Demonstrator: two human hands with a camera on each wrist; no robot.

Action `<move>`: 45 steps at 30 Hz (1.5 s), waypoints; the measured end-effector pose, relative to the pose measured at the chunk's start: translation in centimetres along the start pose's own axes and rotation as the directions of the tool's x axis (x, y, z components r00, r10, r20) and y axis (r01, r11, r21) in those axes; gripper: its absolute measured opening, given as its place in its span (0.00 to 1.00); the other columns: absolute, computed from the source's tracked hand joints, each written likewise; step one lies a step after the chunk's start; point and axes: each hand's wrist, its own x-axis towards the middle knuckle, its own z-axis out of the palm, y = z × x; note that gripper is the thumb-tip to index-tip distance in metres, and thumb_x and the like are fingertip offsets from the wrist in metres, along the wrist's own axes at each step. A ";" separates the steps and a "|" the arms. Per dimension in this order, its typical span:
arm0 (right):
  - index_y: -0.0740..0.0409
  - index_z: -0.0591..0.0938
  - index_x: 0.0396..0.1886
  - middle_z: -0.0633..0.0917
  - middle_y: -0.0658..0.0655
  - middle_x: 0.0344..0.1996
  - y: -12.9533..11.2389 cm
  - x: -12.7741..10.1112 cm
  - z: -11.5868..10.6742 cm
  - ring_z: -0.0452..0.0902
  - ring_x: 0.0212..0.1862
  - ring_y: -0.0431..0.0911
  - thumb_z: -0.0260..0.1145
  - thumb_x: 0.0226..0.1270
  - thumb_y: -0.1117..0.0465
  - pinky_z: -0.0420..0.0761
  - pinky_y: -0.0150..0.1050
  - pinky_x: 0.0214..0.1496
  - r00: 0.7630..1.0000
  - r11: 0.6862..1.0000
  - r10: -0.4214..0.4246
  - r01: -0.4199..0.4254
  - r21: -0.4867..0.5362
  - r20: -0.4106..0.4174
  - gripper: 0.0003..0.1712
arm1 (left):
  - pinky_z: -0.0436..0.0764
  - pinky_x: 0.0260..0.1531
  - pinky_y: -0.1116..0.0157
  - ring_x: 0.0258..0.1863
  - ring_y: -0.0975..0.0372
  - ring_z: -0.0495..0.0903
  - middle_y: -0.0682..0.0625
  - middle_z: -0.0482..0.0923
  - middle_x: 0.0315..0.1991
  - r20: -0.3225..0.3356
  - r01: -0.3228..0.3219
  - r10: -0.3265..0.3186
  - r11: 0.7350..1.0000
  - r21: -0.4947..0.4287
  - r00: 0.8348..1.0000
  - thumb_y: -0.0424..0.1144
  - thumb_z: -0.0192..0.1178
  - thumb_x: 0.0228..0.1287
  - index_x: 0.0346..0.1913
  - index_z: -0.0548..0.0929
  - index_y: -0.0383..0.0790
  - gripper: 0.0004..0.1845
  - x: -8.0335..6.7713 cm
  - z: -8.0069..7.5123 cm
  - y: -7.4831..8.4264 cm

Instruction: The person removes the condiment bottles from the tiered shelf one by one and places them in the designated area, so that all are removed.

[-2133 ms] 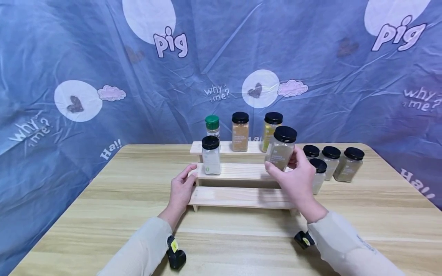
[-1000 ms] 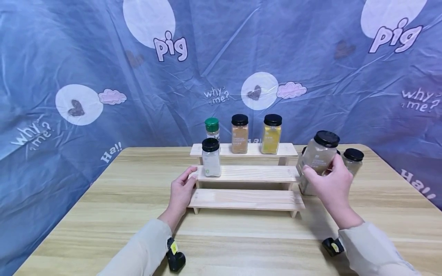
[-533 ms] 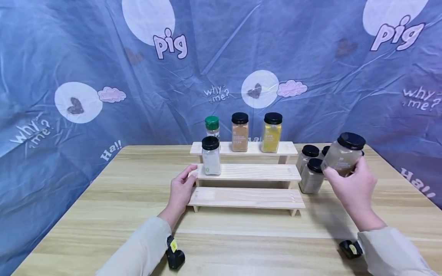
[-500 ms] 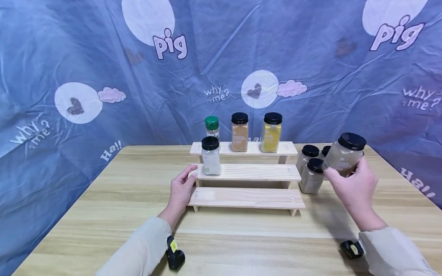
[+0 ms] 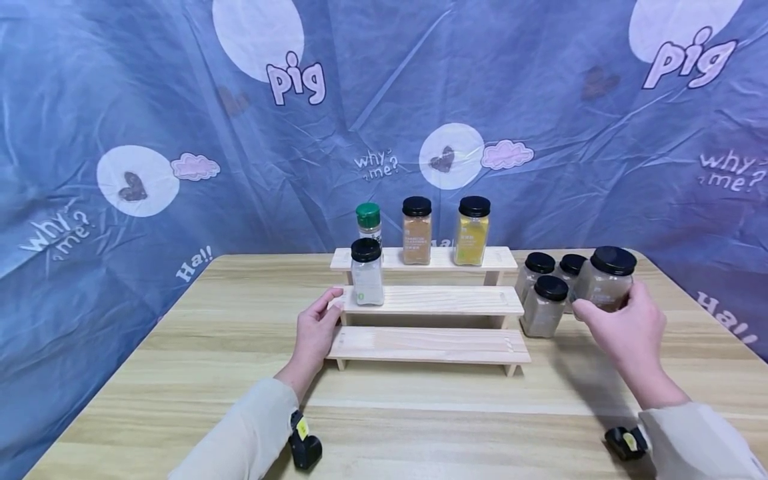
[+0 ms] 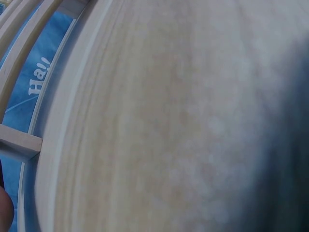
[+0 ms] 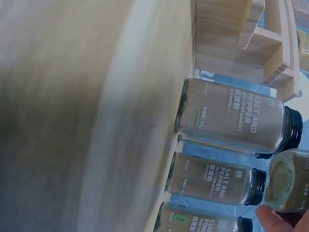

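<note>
Right hand (image 5: 633, 327) grips a jar (image 5: 603, 287) of greyish-brown powder round its body, black lid (image 5: 612, 261) clear of the fingers. Jar is aloft at far right, by a cluster of standing jars (image 5: 543, 317); I can't tell whether it touches any. Left hand (image 5: 313, 327) pinches the left end of the wooden stand (image 5: 444, 300) at its middle shelf.

Handling, my guess: stiff, smooth walls, maybe glass, so slippery and breakable; modest weight. I'd take it by the flat sides below the shoulder, not by the lid.

Writing: two labels (image 7: 244, 112) in the cluster read "SALT AND PEPPER"; a third, cropped, starts "CUM" and "POW". Held jar's label: illegible to me. Backdrop cloth (image 5: 180, 80): "pig", "why me?", "Ha!!".
</note>
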 end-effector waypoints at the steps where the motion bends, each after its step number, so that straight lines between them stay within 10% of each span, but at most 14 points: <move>1: 0.67 0.71 0.40 0.76 0.63 0.34 0.1 0.0 0.0 0.66 0.35 0.53 0.67 0.44 0.58 0.60 0.39 0.32 1.000 1.000 -0.002 0.002 -0.008 0.006 0.25 | 0.77 0.32 0.75 0.28 0.71 0.76 0.56 0.76 0.22 0.001 0.002 -0.002 1.000 -0.001 1.000 0.29 0.56 0.60 0.52 0.80 0.35 0.16 0.0 0.0 0.0; 22: 0.75 0.63 0.54 0.72 0.76 0.47 2.9 1.2 0.2 0.69 0.46 0.65 0.71 0.50 0.49 0.70 0.48 0.40 0.944 0.995 0.079 -0.055 -0.082 0.321 0.43 | 0.76 0.30 0.76 0.26 0.71 0.75 0.55 0.75 0.20 -0.007 -0.004 0.004 1.000 0.010 1.000 0.29 0.56 0.60 0.52 0.80 0.36 0.16 0.1 0.1 0.1; 45: 0.79 0.61 0.55 0.71 0.79 0.48 3.9 1.9 1.3 0.69 0.47 0.67 0.72 0.46 0.57 0.69 0.58 0.47 0.901 0.998 0.052 -0.037 -0.043 0.431 0.44 | 0.75 0.29 0.76 0.24 0.71 0.72 0.57 0.73 0.19 -0.008 -0.016 0.016 1.000 0.016 1.000 0.29 0.56 0.59 0.51 0.81 0.35 0.16 0.0 0.0 -0.1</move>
